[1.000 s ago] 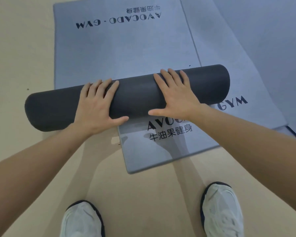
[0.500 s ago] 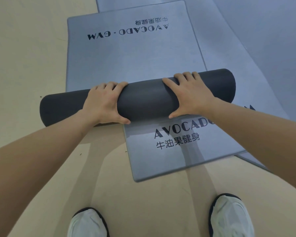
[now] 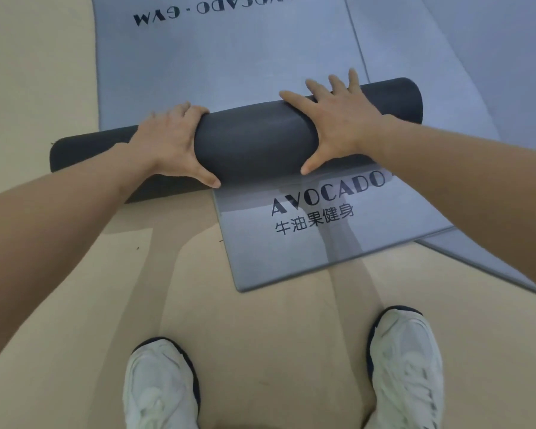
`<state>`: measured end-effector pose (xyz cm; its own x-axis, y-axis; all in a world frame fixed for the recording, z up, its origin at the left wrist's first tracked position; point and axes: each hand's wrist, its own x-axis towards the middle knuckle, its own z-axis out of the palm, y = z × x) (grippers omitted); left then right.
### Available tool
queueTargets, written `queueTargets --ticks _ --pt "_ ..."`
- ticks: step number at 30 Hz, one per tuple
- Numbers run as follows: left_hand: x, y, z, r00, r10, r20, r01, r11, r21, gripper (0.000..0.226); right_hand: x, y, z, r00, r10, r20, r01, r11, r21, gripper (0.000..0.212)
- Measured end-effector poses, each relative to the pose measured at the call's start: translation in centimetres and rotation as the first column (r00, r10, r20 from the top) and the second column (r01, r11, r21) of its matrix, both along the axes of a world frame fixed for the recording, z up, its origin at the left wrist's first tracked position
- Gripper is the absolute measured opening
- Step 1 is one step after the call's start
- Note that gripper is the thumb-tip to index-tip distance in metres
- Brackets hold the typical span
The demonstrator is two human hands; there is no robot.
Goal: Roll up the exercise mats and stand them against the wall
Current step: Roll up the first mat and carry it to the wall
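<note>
Pressing rolled mat (image 3: 254, 140), left hand (image 3: 171, 140) curled, right hand (image 3: 338, 122) splayed

floor (image 3: 37, 72): plain beige, smooth | light: even, soft faint shadows

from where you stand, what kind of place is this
Most likely a gym or fitness studio. Several grey exercise mats printed AVOCADO and GYM lie spread on a pale bare floor, and a dark rolled mat sits among them, half rolled up.

Flat mat (image 3: 229, 66) cropped by top edge
</note>
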<state>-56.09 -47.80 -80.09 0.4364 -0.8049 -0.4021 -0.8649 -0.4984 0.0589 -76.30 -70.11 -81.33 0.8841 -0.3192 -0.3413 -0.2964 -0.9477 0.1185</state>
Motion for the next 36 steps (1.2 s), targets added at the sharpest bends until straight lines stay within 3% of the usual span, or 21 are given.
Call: queueTargets --ticks 9,18,26,29,32,36 --pt "0.2 0.4 0.7 0.999 -0.009 -0.041 0.009 1.0 -0.004 0.111 0.0 0.8 1.4 0.998 -0.027 0.062 0.018 0.989 0.148 0.115" --pt "-5.3 6.2 1.0 0.944 0.019 -0.328 0.055 0.975 0.214 0.114 -6.4 5.8 2.5 0.987 -0.001 -0.164 0.063 0.925 0.375 0.105" --pt "-10.3 11.5 -0.4 0.798 0.133 -0.587 0.121 0.92 0.373 0.102 -11.8 10.0 1.3 0.916 0.053 -0.398 0.214 0.773 0.597 0.099" --pt "-10.6 12.3 -0.9 0.769 0.163 -0.618 0.083 0.933 0.35 0.106 -12.7 10.6 0.7 0.912 0.03 -0.409 0.258 0.734 0.628 0.1" --pt "-11.3 13.0 -1.0 0.816 0.099 -0.569 0.072 0.96 0.269 0.119 -12.7 10.3 0.5 0.909 0.0 -0.416 0.293 0.711 0.639 0.096" --pt "-14.3 14.1 -0.7 0.865 -0.052 -0.5 -0.002 0.994 -0.107 0.094 -12.3 9.7 0.2 0.892 -0.006 -0.452 0.349 0.643 0.682 0.088"
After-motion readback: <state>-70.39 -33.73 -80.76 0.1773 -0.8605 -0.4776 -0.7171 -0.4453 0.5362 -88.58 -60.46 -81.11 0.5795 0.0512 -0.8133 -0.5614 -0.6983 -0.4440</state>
